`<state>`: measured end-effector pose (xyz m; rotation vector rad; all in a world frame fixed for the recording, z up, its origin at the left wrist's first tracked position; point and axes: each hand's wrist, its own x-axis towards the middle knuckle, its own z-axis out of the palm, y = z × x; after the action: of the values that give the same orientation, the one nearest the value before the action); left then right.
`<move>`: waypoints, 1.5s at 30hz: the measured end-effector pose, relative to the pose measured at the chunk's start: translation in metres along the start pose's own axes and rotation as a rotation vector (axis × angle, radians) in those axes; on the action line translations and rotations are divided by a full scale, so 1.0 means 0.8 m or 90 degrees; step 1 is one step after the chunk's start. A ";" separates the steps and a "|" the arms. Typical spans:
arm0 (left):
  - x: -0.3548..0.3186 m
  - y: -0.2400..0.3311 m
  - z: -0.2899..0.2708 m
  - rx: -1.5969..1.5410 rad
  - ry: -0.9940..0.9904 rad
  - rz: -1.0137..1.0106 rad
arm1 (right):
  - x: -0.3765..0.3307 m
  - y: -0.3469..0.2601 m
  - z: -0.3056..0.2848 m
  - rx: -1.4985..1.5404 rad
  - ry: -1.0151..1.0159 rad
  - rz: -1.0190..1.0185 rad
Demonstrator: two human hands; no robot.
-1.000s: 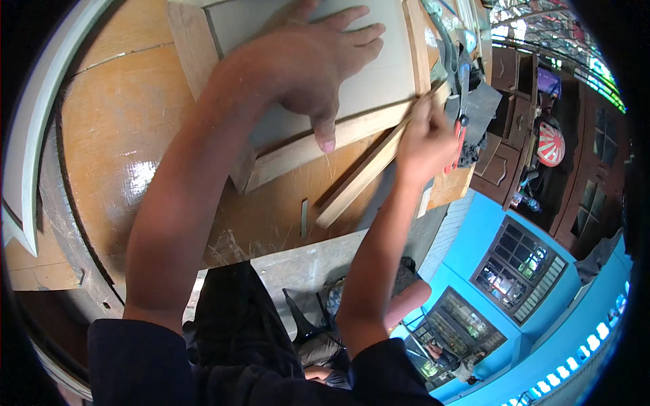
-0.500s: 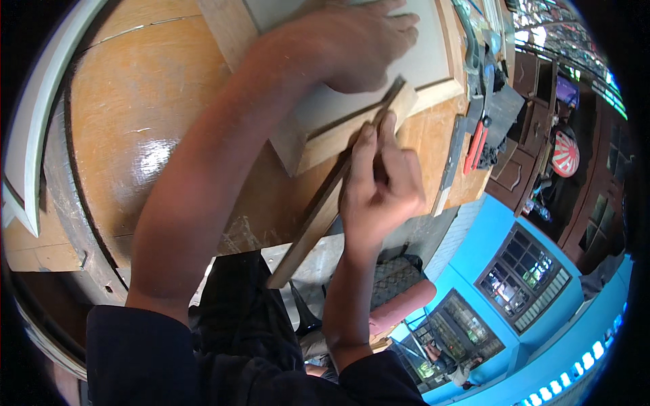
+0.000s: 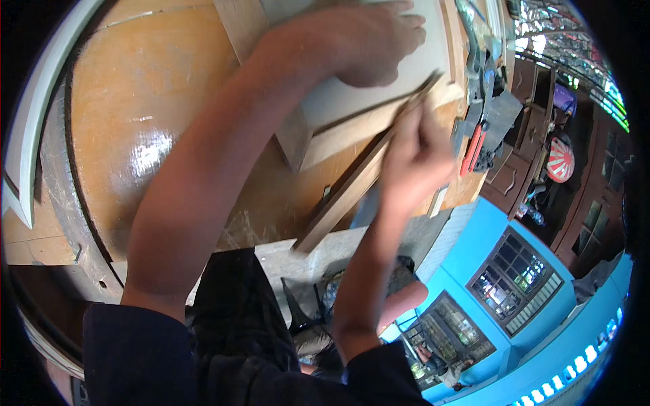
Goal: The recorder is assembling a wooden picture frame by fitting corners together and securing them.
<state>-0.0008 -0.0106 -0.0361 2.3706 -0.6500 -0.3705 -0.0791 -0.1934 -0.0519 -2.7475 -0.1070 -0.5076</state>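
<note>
1. The right hand (image 3: 416, 152) is closed around a narrow wooden strip (image 3: 345, 203), fingers gathered near its upper end; blur hides exactly how the thumb sits.
2. From that grip, the strip slants down and left, its far end reaching past the front edge of the workbench (image 3: 135, 101).
3. Just above and left of the grip runs the lower rail of a wooden frame (image 3: 352, 135). The strip's upper end lies across the rail in this view; whether they touch, I cannot tell.
4. Above and left of the grip, the left hand (image 3: 379, 51) lies over the pale panel (image 3: 332, 101) inside the frame. Its underside is hidden, so I cannot tell whether it holds anything.
5. Right of the grip, near it, lies a red-handled hand tool (image 3: 472, 150).
6. Held near one end, the strip could twist or swing, and its long lower part could catch the bench edge.
7. A slip toward the upper left could scuff the panel or reach the left hand; weak pressure there could let the frame skid.
</note>
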 end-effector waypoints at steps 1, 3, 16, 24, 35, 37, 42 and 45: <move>-0.002 -0.007 -0.001 0.006 0.007 -0.014 | -0.031 -0.015 -0.001 -0.024 -0.016 -0.074; -0.007 -0.005 0.003 -0.034 0.012 -0.003 | -0.088 -0.063 -0.009 0.071 -0.010 -0.019; 0.036 -0.016 0.041 0.001 0.126 0.021 | -0.041 -0.025 -0.009 0.019 -0.058 -0.091; 0.033 -0.042 0.039 -0.265 0.253 -0.057 | -0.112 -0.080 -0.009 0.073 -0.083 -0.095; -0.017 -0.035 -0.006 -0.318 0.061 -0.044 | -0.091 -0.091 -0.006 0.039 -0.083 -0.093; -0.002 -0.025 -0.006 -0.325 0.069 -0.026 | -0.057 -0.077 0.009 0.193 -0.015 0.064; -0.009 -0.040 -0.001 -0.333 0.096 -0.031 | -0.144 -0.102 -0.025 0.032 -0.094 -0.061; -0.002 -0.056 -0.006 -0.334 0.103 -0.033 | -0.092 -0.100 0.001 0.092 -0.056 -0.042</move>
<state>0.0160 0.0228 -0.0617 1.8929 -0.3598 -0.3206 -0.1583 -0.1194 -0.0533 -2.6321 -0.2470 -0.3805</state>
